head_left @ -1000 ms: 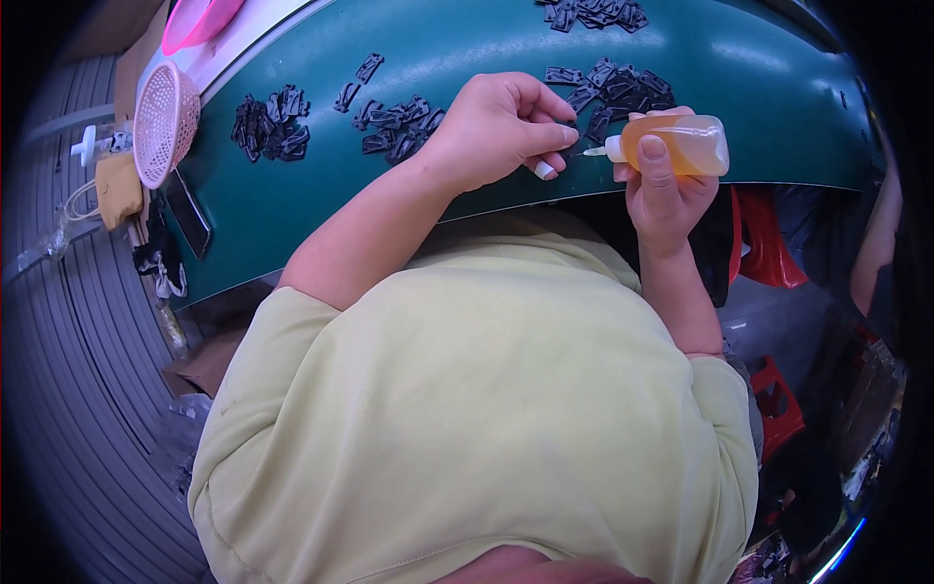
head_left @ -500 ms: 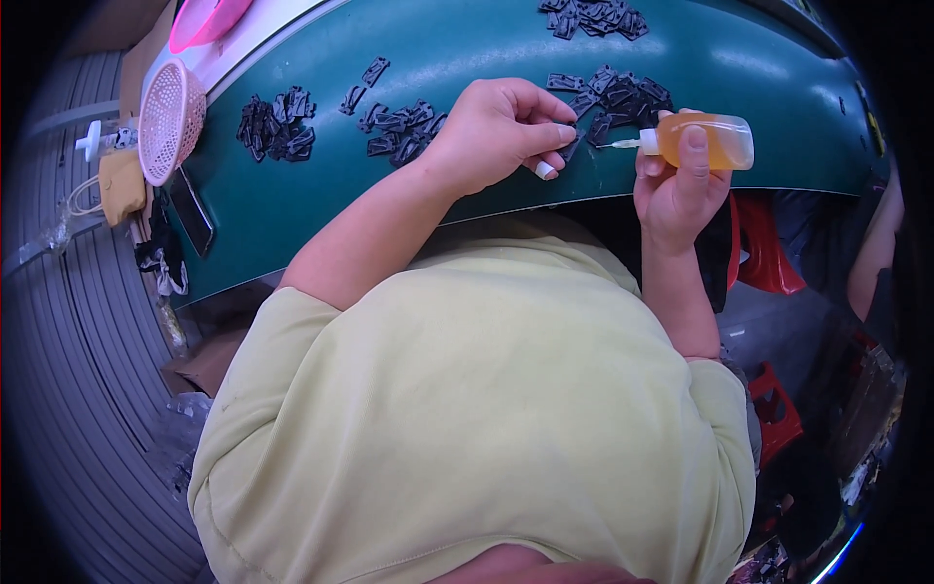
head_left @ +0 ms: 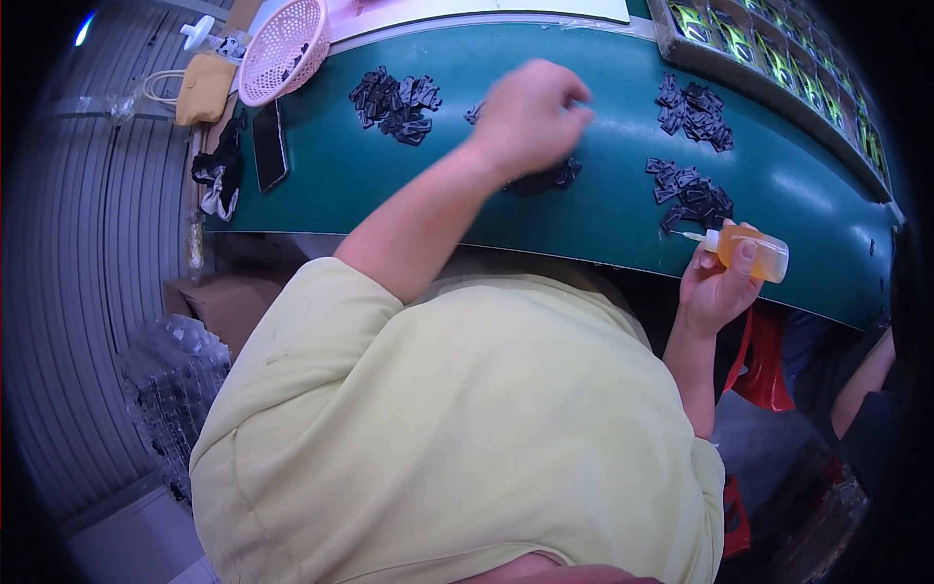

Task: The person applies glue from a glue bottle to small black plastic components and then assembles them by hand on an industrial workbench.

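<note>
My right hand [head_left: 718, 290] is wrapped round a clear squeeze bottle [head_left: 751, 251] of orange liquid, its thumb on the side. The bottle's thin needle tip points left, close to a pile of small black plastic parts [head_left: 693, 195]. My left hand [head_left: 537, 117] is over the middle of the green table, blurred by motion, its fingers curled and partly hidden. Whether it holds anything does not show. Beneath it another pile of black parts [head_left: 550, 179] is partly covered by the hand and wrist.
More black parts lie in a left pile [head_left: 394, 105] and a far right pile [head_left: 695, 113] on the green table [head_left: 331, 185]. A pink basket [head_left: 284, 54], a phone [head_left: 270, 146] and a yellow pouch [head_left: 205, 89] are at left. Packaged goods [head_left: 769, 54] line the back right.
My left hand has moved away from the bottle's needle tip, leftward over the table. The right hand still holds the bottle. The view has shifted, showing more of the table's far side.
</note>
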### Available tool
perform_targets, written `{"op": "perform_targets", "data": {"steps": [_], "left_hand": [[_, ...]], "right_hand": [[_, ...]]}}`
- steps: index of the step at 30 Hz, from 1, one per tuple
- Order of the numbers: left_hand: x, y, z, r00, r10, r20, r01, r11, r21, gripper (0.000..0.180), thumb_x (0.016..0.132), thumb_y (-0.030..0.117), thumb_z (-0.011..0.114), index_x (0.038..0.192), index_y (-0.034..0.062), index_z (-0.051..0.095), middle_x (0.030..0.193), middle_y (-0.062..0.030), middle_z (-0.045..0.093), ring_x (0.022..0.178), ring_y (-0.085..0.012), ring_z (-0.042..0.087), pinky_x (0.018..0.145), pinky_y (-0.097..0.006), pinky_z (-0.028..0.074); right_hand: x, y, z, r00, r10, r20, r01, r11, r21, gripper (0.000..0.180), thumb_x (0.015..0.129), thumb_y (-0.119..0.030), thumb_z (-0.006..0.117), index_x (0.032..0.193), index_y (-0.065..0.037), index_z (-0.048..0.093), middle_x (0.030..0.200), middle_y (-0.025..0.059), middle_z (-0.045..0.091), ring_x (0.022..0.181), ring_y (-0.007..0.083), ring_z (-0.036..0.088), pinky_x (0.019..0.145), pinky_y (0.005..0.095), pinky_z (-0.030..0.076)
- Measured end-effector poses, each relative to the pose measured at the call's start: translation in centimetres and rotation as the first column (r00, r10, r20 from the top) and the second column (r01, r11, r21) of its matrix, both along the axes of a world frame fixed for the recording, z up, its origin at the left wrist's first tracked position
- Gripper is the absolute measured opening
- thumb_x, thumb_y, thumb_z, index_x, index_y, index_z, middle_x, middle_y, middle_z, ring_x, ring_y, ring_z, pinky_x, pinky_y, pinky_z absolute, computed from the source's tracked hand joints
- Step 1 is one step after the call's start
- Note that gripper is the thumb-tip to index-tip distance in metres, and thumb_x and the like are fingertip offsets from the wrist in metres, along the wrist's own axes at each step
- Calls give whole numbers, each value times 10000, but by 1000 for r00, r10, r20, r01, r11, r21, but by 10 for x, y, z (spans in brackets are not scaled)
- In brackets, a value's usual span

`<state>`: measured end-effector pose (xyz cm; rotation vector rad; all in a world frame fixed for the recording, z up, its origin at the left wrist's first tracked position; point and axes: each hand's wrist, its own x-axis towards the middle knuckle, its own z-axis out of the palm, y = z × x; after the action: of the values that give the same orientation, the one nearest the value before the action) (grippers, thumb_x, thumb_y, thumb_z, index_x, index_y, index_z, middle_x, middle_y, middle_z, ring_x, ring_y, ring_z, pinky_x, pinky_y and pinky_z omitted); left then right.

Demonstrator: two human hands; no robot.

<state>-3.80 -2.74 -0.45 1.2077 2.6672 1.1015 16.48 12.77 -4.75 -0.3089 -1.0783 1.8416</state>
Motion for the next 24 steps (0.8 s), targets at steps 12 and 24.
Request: {"op": "perform_targets", "data": {"steps": [12, 24], "left_hand": [[-5, -6, 12, 904, -75, 420, 53, 997, 64, 193, 779, 103, 713, 935, 24, 632, 723, -30, 615, 612, -108, 591, 546, -237, 490], [68, 29, -8, 337, -239, 911, 177, 966, 188, 220, 825, -12, 623, 1025, -72, 554, 771, -101, 629, 677, -171, 671, 603, -244, 560]], "right_hand": [[-1, -2, 2, 1000, 1, -7, -2, 998, -66, 261, 865, -203, 644, 1021, -20, 542, 875, 126, 626, 543, 119, 526, 450, 204, 435], [-3, -9, 3, 998, -34, 60, 27, 993, 118, 206, 851, -124, 669, 983, -7, 561, 817, 100, 627, 554, 103, 541, 483, 208, 444]]}}
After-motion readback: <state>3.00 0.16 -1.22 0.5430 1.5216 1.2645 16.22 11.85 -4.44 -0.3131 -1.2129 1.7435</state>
